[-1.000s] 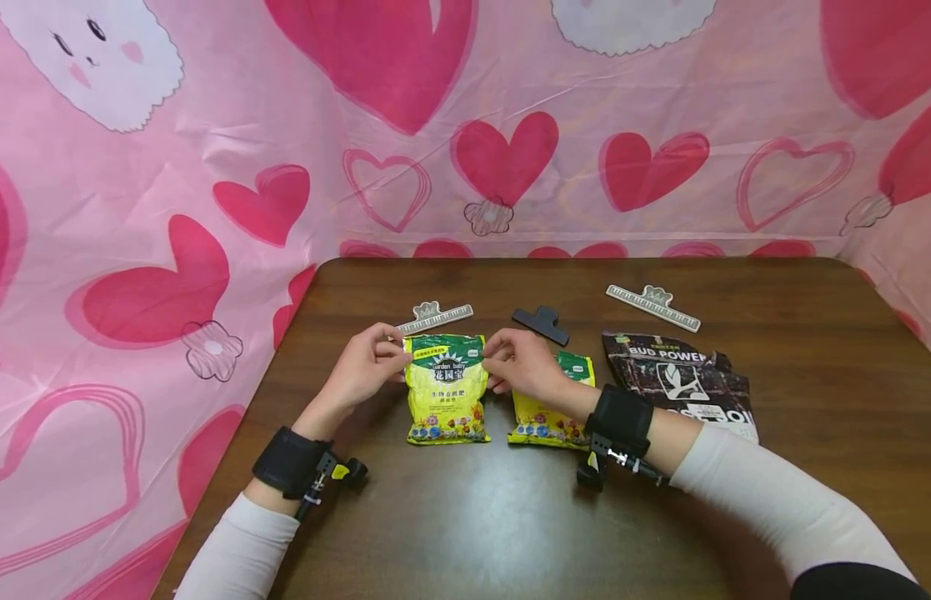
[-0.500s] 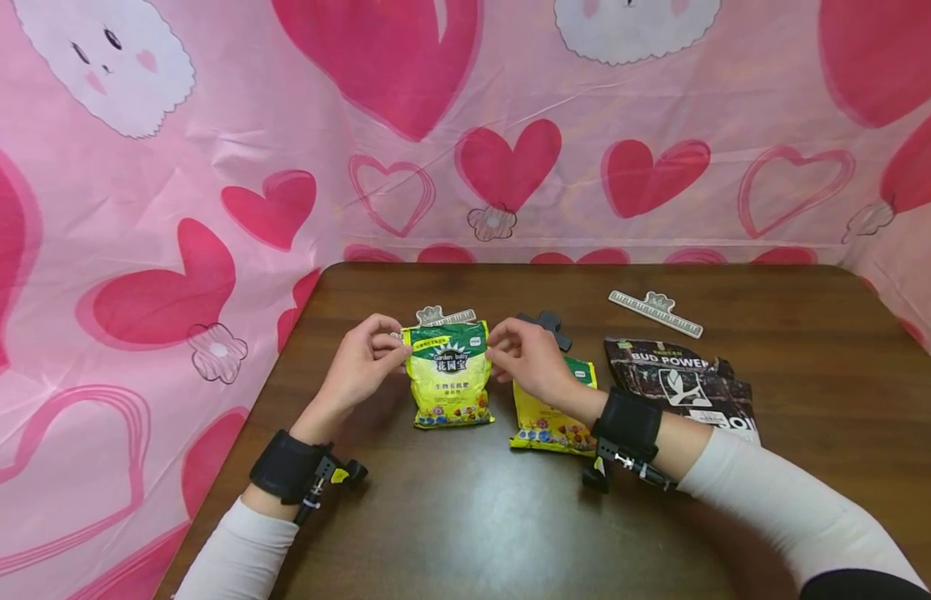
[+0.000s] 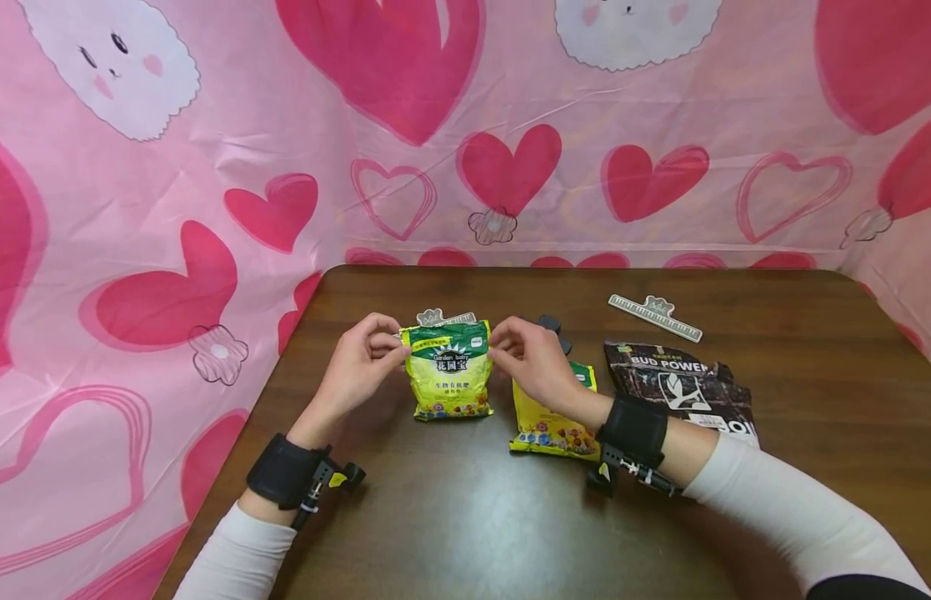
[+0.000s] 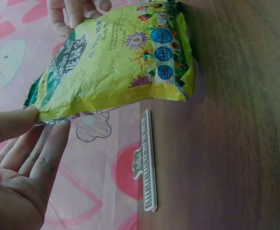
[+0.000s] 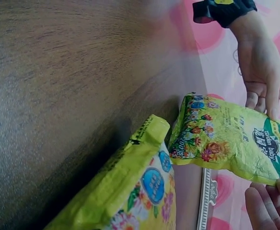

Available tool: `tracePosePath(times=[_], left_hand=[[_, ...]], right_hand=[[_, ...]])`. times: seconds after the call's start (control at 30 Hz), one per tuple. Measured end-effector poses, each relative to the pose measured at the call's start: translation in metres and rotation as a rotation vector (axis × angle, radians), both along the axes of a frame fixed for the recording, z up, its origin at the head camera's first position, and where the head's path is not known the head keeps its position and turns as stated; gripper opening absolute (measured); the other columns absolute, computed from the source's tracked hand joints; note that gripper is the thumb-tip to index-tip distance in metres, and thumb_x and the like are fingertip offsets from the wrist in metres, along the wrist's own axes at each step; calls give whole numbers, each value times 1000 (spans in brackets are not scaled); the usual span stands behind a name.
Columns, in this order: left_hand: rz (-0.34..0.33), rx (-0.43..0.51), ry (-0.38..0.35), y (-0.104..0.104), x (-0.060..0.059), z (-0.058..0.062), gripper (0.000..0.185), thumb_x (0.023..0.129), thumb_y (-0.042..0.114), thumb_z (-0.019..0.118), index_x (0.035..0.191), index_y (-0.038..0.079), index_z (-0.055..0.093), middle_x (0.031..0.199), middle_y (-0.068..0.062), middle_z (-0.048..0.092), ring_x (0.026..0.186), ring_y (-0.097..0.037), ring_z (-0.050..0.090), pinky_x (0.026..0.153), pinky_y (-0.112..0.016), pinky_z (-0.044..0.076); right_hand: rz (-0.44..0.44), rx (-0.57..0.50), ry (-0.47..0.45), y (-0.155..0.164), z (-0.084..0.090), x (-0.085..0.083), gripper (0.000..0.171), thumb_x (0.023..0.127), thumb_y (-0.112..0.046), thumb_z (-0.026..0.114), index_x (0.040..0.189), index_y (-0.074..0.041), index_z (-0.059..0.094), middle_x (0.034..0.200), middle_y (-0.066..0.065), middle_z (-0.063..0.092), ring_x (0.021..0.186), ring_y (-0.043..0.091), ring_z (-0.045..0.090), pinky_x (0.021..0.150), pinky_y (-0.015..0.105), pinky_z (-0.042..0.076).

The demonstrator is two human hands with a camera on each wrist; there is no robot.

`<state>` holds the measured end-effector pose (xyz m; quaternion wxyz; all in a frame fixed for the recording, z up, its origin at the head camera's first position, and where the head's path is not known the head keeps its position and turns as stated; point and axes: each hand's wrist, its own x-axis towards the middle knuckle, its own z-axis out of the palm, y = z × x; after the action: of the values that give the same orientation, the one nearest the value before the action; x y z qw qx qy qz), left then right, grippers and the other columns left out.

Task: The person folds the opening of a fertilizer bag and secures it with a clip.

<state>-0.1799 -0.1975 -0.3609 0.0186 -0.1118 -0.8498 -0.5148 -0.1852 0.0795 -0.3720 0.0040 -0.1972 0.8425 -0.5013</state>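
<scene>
A yellow and green Garden baby fertilizer bag (image 3: pixel 450 379) is held up between both hands, printed front toward me. My left hand (image 3: pixel 363 358) pinches its upper left corner between thumb and fingers, as the left wrist view shows closely. At the opposite top corner, my right hand (image 3: pixel 536 358) pinches the edge the same way; its thumb and fingers (image 5: pixel 261 206) show in the right wrist view. Whether the bag's lower edge touches the table cannot be told. Just behind it lies a white piano-key clip (image 4: pixel 148 163), partly hidden in the head view.
A second yellow bag (image 3: pixel 551 425) lies under the right forearm, partly covered. Beside it is a black Bud Power bag (image 3: pixel 683 383). A dark clip (image 3: pixel 550 322) shows behind the right hand, and another white clip (image 3: pixel 655 318) lies farther right on the wooden table (image 3: pixel 465 517).
Both hands have lifted the bag and tipped it more upright, its lower edge moving away from me. It now covers more of the white clip; my right hand hides more of the dark one.
</scene>
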Motion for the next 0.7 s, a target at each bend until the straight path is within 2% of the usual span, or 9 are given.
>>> tracePosePath(times=[0.23, 0.43, 0.63, 0.7], left_hand=[[-8, 22, 30, -2, 2, 0, 28, 91, 9, 71, 113, 4, 55, 98, -18, 75, 83, -24, 73, 74, -23, 58], [-10, 13, 105, -3, 3, -5, 26, 90, 13, 72, 110, 4, 57, 93, -16, 76, 84, -29, 73, 73, -19, 56], [-9, 17, 140, -4, 4, -8, 26, 89, 13, 74, 108, 4, 58, 92, -14, 75, 84, -18, 72, 76, -17, 55], [-5, 25, 133, -2, 7, -6, 25, 89, 10, 73, 107, 2, 59, 93, -17, 75, 83, -14, 71, 76, -17, 55]], right_hand=[[-8, 27, 60, 1, 1, 1, 11, 94, -13, 67, 105, -13, 65, 93, 3, 70, 84, 15, 65, 75, 30, 54], [11, 5, 69, 2, -2, 2, 12, 93, -13, 68, 105, -13, 66, 95, 3, 70, 84, 14, 64, 75, 29, 54], [27, 0, 40, 3, -3, 4, 11, 94, -14, 68, 105, -14, 66, 97, 3, 70, 84, 14, 64, 74, 28, 54], [35, -4, 35, 3, -3, 4, 11, 94, -14, 68, 105, -14, 67, 97, 3, 70, 83, 14, 64, 72, 27, 53]])
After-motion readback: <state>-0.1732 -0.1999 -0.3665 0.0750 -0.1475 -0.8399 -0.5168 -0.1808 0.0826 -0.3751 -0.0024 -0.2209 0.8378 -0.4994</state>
